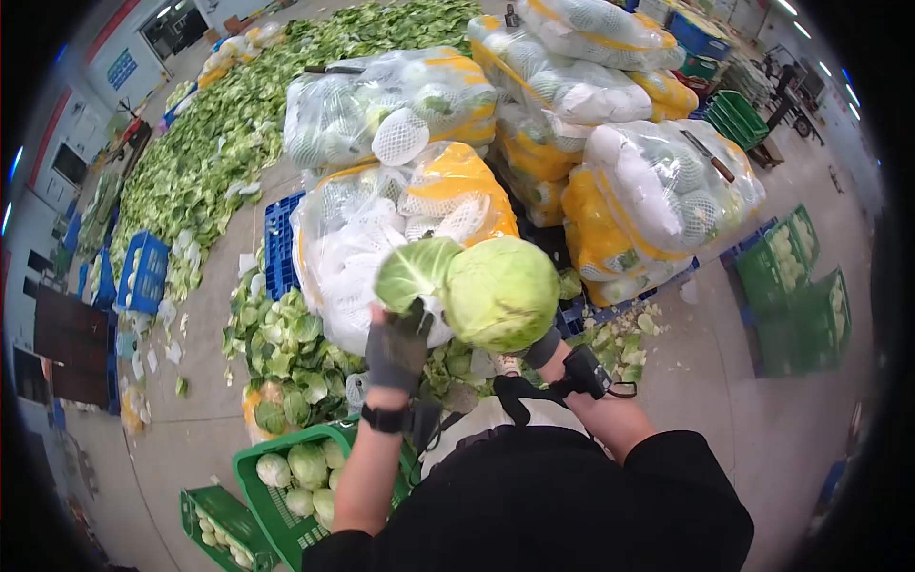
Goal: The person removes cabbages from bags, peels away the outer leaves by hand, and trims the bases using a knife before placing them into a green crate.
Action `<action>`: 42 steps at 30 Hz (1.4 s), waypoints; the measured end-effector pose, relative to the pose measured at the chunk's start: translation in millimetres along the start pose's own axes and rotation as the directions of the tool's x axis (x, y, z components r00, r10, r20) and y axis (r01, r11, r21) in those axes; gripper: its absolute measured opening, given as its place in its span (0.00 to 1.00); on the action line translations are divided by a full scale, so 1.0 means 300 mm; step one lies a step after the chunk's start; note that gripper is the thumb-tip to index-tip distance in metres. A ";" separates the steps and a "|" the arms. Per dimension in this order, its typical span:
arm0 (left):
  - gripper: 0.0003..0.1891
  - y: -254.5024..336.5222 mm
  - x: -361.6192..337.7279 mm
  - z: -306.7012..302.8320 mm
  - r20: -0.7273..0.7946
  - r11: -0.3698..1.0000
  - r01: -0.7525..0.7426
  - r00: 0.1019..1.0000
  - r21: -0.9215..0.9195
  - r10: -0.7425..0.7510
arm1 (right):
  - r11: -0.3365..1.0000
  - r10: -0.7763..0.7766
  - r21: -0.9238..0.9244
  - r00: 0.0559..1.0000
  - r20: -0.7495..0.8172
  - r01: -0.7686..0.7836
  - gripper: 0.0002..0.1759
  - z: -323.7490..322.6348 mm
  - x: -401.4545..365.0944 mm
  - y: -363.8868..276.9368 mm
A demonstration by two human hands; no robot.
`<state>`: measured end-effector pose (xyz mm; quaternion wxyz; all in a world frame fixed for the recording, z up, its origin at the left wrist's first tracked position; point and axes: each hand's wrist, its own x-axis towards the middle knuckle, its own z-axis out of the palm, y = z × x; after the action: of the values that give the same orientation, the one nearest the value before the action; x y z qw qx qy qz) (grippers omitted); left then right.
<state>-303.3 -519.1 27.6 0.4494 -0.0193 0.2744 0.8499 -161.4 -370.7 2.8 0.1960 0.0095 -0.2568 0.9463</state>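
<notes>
A pale green cabbage [503,294] is held up in front of me, over a plastic bag of net-wrapped heads. My right hand [545,347], in a grey glove, supports it from below and behind; its fingers are mostly hidden by the cabbage. A large outer leaf [416,271] stands out from the cabbage's left side. My left hand [398,349], also gloved in grey, is closed at the lower edge of this leaf. White foam nets [353,253] lie on the bag [319,276] just beyond my hands.
Filled bags [381,105] are stacked ahead, with a knife [710,157] on the right one. Loose leaves [286,348] litter the floor, and a big leaf heap [205,143] lies behind. A green crate [250,477] of cabbages stands by my left side; more green crates [786,305] stand right.
</notes>
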 end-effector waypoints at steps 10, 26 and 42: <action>0.34 0.027 -0.053 -0.133 0.161 0.700 -0.097 0.987 0.708 -0.026 | 0.865 0.188 -0.474 0.982 0.001 -0.165 0.41 0.184 0.091 0.005; 0.23 0.154 -0.010 -0.136 -0.259 0.808 0.191 0.965 0.558 -0.050 | 0.834 0.230 0.526 0.972 -0.055 -0.167 0.29 -0.254 0.081 0.379; 0.37 0.251 -0.056 0.131 0.337 0.659 -0.337 0.932 0.673 0.132 | 0.971 0.166 -0.149 0.978 -0.130 -0.185 0.34 0.147 0.266 0.134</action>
<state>-343.1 -546.3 99.5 0.3380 0.3055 0.5244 0.7194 -253.9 -394.9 31.2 0.1262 -0.0843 -0.3200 0.9352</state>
